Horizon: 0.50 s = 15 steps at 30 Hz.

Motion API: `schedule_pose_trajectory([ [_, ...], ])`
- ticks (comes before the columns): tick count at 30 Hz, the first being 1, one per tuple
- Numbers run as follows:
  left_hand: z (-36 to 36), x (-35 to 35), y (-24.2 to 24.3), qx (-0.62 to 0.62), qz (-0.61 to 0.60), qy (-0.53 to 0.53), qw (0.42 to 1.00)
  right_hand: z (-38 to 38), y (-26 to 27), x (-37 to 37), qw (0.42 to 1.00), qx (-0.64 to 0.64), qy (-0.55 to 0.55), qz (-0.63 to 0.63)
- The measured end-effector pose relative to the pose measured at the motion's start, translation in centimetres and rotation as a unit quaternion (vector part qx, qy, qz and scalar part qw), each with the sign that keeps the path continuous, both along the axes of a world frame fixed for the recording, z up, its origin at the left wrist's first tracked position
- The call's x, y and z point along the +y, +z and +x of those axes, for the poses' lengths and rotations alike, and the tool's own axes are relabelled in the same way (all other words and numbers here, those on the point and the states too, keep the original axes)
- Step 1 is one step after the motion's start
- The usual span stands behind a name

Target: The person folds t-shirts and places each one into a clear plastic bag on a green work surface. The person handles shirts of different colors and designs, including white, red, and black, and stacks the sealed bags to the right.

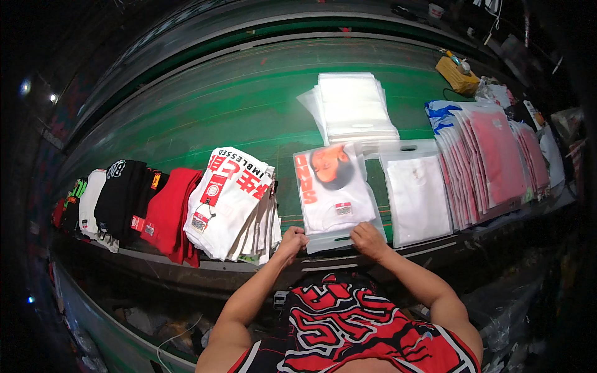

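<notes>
A folded white T-shirt with a printed portrait and orange lettering lies inside a frosted plastic bag, flat on the green table. My left hand pinches the bag's near left corner. Near the right end of the same edge, beside the dark handle slot, my right hand grips the plastic with curled fingers. Just right of it is another frosted bag holding a plain white folded garment. Beyond the portrait shirt sits a stack of white plastic bags.
Folded white printed shirts, red garments and black garments line the left of the green table. A row of bagged pink-red garments stands at the right. Behind it is a yellow box.
</notes>
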State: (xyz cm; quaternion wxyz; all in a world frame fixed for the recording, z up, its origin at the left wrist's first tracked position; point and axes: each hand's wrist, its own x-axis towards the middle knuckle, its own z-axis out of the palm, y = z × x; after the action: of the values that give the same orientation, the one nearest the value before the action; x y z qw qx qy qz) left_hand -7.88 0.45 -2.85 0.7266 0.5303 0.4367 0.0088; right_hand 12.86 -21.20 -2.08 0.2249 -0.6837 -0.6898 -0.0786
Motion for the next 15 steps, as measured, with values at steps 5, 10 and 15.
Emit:
schedule_pose_trajectory([
  [5,0.0,0.0,0.1,-0.022,-0.021,0.039,0.999,4.0,1.1,-3.8,0.999,-0.031,-0.016,-0.017],
  [10,-0.1,-0.3,0.3,-0.019,-0.022,0.04,0.999,6.0,1.5,-5.9,0.997,-0.062,-0.027,-0.022],
  [15,0.0,0.0,0.6,-0.011,0.012,0.015,1.0,6.7,1.4,-6.8,0.997,-0.06,-0.016,-0.049],
])
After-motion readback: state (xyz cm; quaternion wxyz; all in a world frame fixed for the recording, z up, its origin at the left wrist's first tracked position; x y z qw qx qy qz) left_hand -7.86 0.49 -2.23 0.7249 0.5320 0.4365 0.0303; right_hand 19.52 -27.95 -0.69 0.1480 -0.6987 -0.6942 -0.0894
